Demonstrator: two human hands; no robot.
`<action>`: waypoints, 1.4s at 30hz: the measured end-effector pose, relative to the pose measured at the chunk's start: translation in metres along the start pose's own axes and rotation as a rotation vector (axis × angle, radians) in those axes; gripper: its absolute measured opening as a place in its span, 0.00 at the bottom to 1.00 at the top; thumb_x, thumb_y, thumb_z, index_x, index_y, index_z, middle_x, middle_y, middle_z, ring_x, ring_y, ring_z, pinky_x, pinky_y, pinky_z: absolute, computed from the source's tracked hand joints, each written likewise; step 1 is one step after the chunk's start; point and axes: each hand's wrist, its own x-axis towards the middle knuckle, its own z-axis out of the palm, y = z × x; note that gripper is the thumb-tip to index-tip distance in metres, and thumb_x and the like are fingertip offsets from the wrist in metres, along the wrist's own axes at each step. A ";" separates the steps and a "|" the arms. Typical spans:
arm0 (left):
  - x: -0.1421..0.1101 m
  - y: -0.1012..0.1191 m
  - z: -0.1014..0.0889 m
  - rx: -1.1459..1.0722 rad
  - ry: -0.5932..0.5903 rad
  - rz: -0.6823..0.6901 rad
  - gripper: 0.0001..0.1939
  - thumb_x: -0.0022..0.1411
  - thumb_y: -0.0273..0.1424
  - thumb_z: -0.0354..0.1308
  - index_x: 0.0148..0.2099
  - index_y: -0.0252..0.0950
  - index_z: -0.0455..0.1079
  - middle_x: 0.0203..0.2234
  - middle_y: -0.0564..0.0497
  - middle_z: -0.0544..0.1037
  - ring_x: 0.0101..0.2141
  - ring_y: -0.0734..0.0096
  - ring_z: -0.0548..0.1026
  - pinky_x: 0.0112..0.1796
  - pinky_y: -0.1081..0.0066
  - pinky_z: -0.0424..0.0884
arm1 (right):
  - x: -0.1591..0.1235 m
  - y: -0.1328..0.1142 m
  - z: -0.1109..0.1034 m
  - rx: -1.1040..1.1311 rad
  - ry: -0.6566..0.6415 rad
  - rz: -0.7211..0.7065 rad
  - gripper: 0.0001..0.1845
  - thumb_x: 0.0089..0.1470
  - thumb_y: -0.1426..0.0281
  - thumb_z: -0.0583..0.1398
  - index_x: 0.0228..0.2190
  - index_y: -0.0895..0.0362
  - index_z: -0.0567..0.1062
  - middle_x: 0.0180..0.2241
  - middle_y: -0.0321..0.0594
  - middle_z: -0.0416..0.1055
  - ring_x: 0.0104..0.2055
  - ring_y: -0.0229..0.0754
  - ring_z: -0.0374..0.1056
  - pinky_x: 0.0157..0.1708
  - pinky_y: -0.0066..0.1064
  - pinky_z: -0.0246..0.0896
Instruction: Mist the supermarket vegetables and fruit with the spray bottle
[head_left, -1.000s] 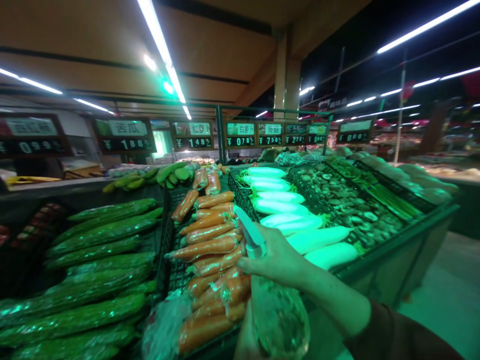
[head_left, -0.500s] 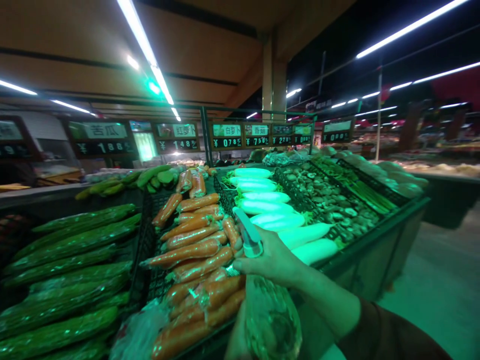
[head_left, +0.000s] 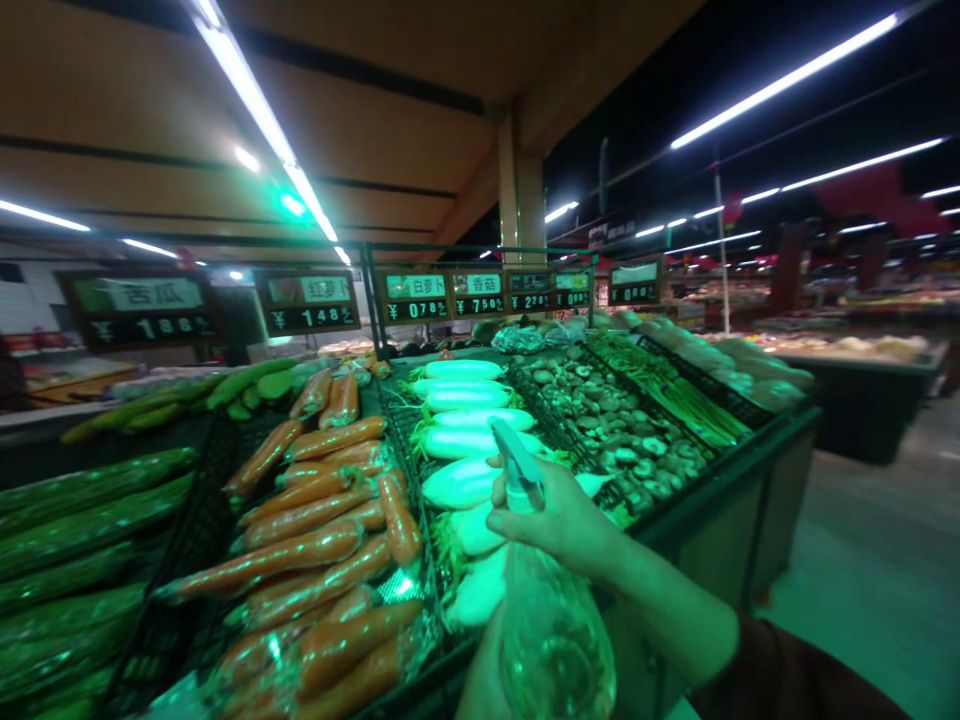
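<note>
"What is in the person's hands?"

"A clear spray bottle (head_left: 559,640) with a pale trigger head, low and just right of centre. The right hand (head_left: 559,510) comes in from the right, out of a dark brown sleeve (head_left: 795,670). Its grip is wrapped around the bottle's neck, just under the head, with fingertips showing on the far side."

"And the other hand?"

"The left hand (head_left: 480,665) shows only in part, at the bottom edge, against the bottle's left side. I cannot tell how its grip is set — the bottle and the edge of the view hide most of it."

"Where does the bottle point?"

"It leans, its head tipped forward and to the left, in front of a row of white radishes (head_left: 457,483). I cannot judge the gap between them."

"What lies around?"

"A sloping produce surface (head_left: 780,440). Left of the radishes are plastic-wrapped carrots (head_left: 300,515) in a black crate (head_left: 172,560); farther left, long wrapped cucumbers (head_left: 82,610). To the right are mushrooms (head_left: 600,410), then bundled green stalks (head_left: 690,400). Behind stands a row of framed price signs (head_left: 416,300) — the one above the radishes reads 0.78. White tube lights (head_left: 247,95) run overhead, and a green cast colours the radishes and the hand."
</note>
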 end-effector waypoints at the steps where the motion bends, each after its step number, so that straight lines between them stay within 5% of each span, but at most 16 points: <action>1: 0.006 -0.004 0.005 -0.007 -0.011 0.003 0.29 0.55 0.43 0.65 0.57 0.38 0.68 0.54 0.42 0.74 0.54 0.52 0.72 0.54 0.47 0.68 | -0.001 0.000 -0.008 -0.011 0.014 -0.001 0.21 0.39 0.62 0.67 0.35 0.58 0.72 0.31 0.37 0.70 0.32 0.42 0.65 0.33 0.33 0.60; 4: 0.024 -0.014 0.021 -0.051 -0.053 0.008 0.50 0.32 0.45 0.77 0.59 0.37 0.66 0.55 0.38 0.74 0.59 0.42 0.67 0.57 0.49 0.65 | -0.003 -0.001 -0.030 -0.003 0.044 0.003 0.19 0.39 0.60 0.67 0.32 0.57 0.72 0.35 0.40 0.71 0.37 0.46 0.67 0.37 0.34 0.60; 6: 0.035 -0.020 0.032 -0.116 -0.097 0.014 0.56 0.26 0.41 0.79 0.61 0.36 0.63 0.55 0.37 0.74 0.59 0.40 0.67 0.57 0.52 0.66 | -0.005 -0.001 -0.043 0.013 0.051 0.005 0.19 0.39 0.60 0.67 0.32 0.56 0.71 0.36 0.40 0.71 0.39 0.47 0.68 0.39 0.35 0.61; 10: 0.051 -0.028 0.053 -0.246 -0.177 0.029 0.54 0.32 0.29 0.77 0.63 0.36 0.59 0.54 0.36 0.75 0.54 0.43 0.73 0.53 0.50 0.68 | -0.008 0.001 -0.066 -0.018 0.052 -0.020 0.17 0.40 0.60 0.67 0.31 0.55 0.71 0.34 0.39 0.71 0.40 0.47 0.68 0.41 0.36 0.62; 18: 0.067 -0.032 0.080 -0.266 -0.292 0.017 0.46 0.36 0.31 0.77 0.59 0.38 0.65 0.55 0.37 0.74 0.55 0.46 0.72 0.55 0.52 0.65 | -0.014 0.006 -0.102 -0.020 0.100 -0.052 0.17 0.40 0.61 0.67 0.32 0.56 0.72 0.33 0.38 0.72 0.38 0.47 0.69 0.38 0.34 0.62; 26: 0.092 -0.050 0.103 -0.347 -0.321 -0.007 0.44 0.32 0.21 0.75 0.55 0.38 0.67 0.50 0.40 0.77 0.52 0.48 0.74 0.54 0.52 0.66 | -0.022 0.014 -0.142 -0.065 0.247 -0.012 0.22 0.40 0.63 0.67 0.38 0.58 0.73 0.23 0.32 0.69 0.26 0.40 0.65 0.29 0.32 0.60; 32: 0.108 -0.043 0.133 -0.267 -0.283 -0.035 0.43 0.29 0.27 0.77 0.52 0.36 0.70 0.45 0.43 0.81 0.51 0.48 0.75 0.51 0.56 0.69 | -0.026 0.016 -0.171 -0.067 0.299 0.007 0.20 0.40 0.61 0.68 0.36 0.58 0.74 0.30 0.37 0.74 0.33 0.45 0.70 0.38 0.35 0.63; 38: 0.118 -0.042 0.154 -0.295 -0.309 -0.058 0.45 0.31 0.22 0.75 0.56 0.35 0.68 0.47 0.44 0.79 0.49 0.52 0.75 0.49 0.59 0.70 | -0.032 0.015 -0.196 -0.081 0.349 0.037 0.21 0.38 0.63 0.68 0.35 0.59 0.74 0.23 0.35 0.73 0.28 0.45 0.70 0.33 0.36 0.63; 42: 0.123 -0.040 0.169 -0.300 -0.315 -0.104 0.46 0.31 0.21 0.75 0.57 0.31 0.67 0.49 0.40 0.78 0.50 0.52 0.74 0.50 0.58 0.69 | -0.038 0.016 -0.214 -0.090 0.394 0.019 0.19 0.37 0.62 0.69 0.33 0.58 0.75 0.32 0.41 0.76 0.37 0.47 0.72 0.40 0.37 0.64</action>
